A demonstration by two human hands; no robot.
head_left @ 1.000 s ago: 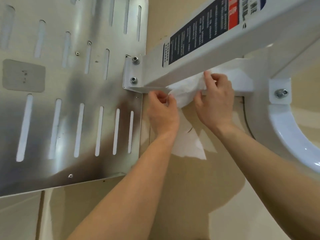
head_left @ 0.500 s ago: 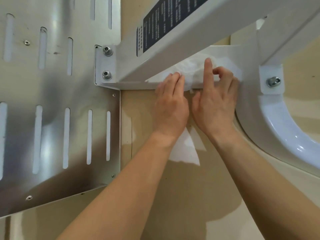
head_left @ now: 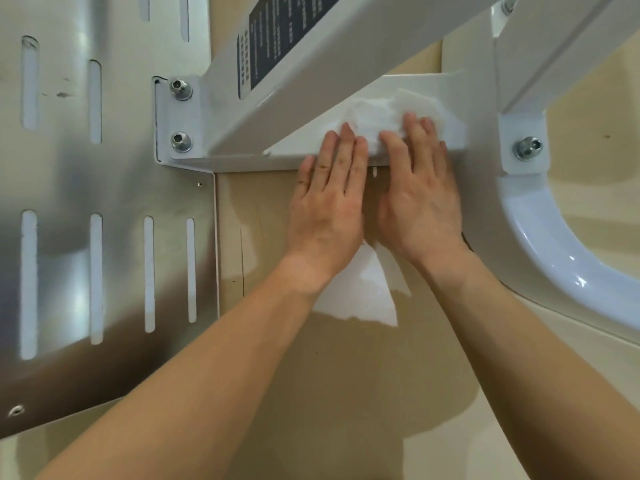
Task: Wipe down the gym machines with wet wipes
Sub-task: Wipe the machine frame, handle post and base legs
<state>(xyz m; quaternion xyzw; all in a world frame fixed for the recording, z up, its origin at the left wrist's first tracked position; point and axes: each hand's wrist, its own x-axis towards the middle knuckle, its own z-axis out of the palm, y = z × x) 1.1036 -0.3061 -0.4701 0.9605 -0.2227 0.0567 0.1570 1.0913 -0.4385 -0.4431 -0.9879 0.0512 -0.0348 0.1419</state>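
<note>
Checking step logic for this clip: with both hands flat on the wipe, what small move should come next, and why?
Probably slide the wipe left along the white ledge toward the two bolts. Both the left hand and right hand press it flat, and that stretch lies uncovered.

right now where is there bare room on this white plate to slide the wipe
Free: the plate strip between the left hand and the bolts. Crowded: where both hands meet the wipe. Right of the right hand, only a narrow margin is left before the bracket.
</note>
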